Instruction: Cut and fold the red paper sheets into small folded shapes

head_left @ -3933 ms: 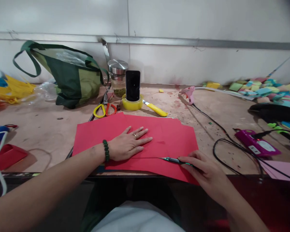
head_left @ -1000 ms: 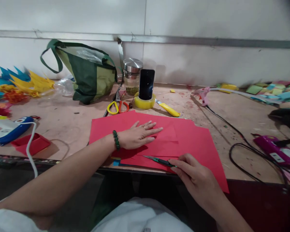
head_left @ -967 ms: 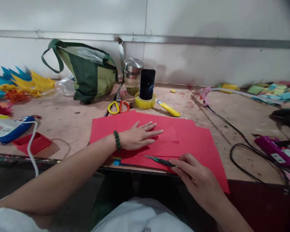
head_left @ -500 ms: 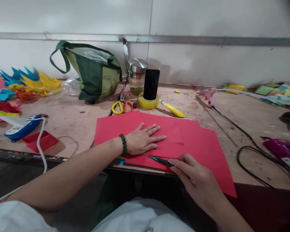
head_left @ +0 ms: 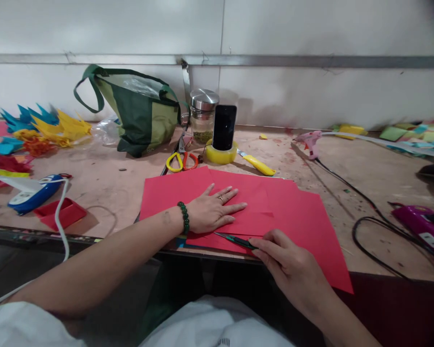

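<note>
My left hand (head_left: 217,210) lies flat with fingers spread on red paper sheets (head_left: 296,217), near the table's front edge. A bead bracelet circles that wrist. In my right hand (head_left: 289,255) the fingers pinch the dark handle of a slim craft knife (head_left: 235,240) with a green part. Its thin pointed blade lies along the near edge of an upper red sheet, with the tip just below my left palm. Several red sheets overlap, and a blue edge (head_left: 181,242) shows beneath them.
Behind the paper are scissors (head_left: 175,161), a yellow-handled cutter (head_left: 258,165), and a phone (head_left: 224,127) propped on a tape roll (head_left: 220,153). A jar (head_left: 203,115) and green bag (head_left: 144,115) stand farther back. At right are a pink glue gun (head_left: 312,143) and black cord.
The knife tip has slid slightly left along the paper edge, my right hand moving with it. My left hand stays pressed flat. The whole view has shifted a little.
</note>
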A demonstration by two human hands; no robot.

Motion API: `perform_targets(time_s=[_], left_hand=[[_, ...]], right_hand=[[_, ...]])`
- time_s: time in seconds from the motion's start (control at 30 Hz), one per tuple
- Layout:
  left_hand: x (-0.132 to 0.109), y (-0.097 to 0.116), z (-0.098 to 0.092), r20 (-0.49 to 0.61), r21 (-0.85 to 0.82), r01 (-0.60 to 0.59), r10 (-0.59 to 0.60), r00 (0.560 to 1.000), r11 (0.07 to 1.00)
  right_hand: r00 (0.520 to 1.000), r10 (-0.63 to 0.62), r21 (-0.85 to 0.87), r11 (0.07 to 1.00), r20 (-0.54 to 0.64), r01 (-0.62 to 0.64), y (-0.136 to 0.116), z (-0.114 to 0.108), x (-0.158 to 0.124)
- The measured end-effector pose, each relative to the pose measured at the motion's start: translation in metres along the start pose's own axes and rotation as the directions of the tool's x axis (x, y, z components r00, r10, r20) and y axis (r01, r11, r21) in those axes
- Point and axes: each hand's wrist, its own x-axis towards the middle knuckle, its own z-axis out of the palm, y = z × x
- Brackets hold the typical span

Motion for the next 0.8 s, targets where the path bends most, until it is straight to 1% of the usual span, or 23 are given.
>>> perform_targets(time_s=[0.2,0.3,0.43,0.5,0.6,0.67,0.7,0.73,0.77,0.8], left_hand=[[0.000,-0.001,-0.001,0.022,-0.008,-0.007,0.007,1.000,1.000],[0.001,-0.002,-0.001,0.033,-0.012,-0.010,0.011,0.999,1.000],[0.001,-0.003,0.000,0.034,-0.020,-0.013,0.014,0.999,1.000],[0.001,-0.003,0.000,0.007,-0.029,0.001,0.000,1.000,1.000],[-0.003,-0.002,-0.002,-0.100,-0.035,0.072,-0.075,0.992,0.997],[-0.006,0.001,-0.005,-0.178,-0.038,0.127,-0.132,0.975,0.991],[-0.007,0.003,-0.007,-0.203,-0.046,0.155,-0.161,0.966,0.987],[-0.008,0.004,-0.008,-0.218,-0.058,0.180,-0.189,0.958,0.982],[-0.009,0.006,-0.009,-0.221,-0.076,0.203,-0.215,0.951,0.976],[-0.010,0.008,-0.010,-0.216,-0.101,0.225,-0.242,0.946,0.969]], right_hand=[[1.000,-0.013,0.002,1.000,0.006,0.013,-0.001,-0.002,0.000],[1.000,-0.003,0.008,1.000,0.015,0.003,-0.002,0.001,0.001],[0.999,-0.028,0.014,1.000,0.023,0.027,-0.006,0.005,0.003],[0.998,-0.053,0.013,0.999,0.019,0.053,-0.009,0.001,0.000],[0.995,-0.095,0.000,0.995,0.005,0.095,-0.006,-0.020,-0.009],[0.995,-0.077,-0.057,0.996,-0.070,0.073,0.006,-0.039,-0.016],[0.990,-0.038,-0.120,0.992,-0.139,0.022,0.017,-0.049,-0.019],[0.971,0.011,-0.204,0.977,-0.239,-0.061,0.029,-0.058,-0.021],[0.940,0.064,-0.296,0.940,-0.335,-0.170,0.044,-0.066,-0.023],[0.905,0.108,-0.385,0.880,-0.411,-0.279,0.060,-0.071,-0.024]])
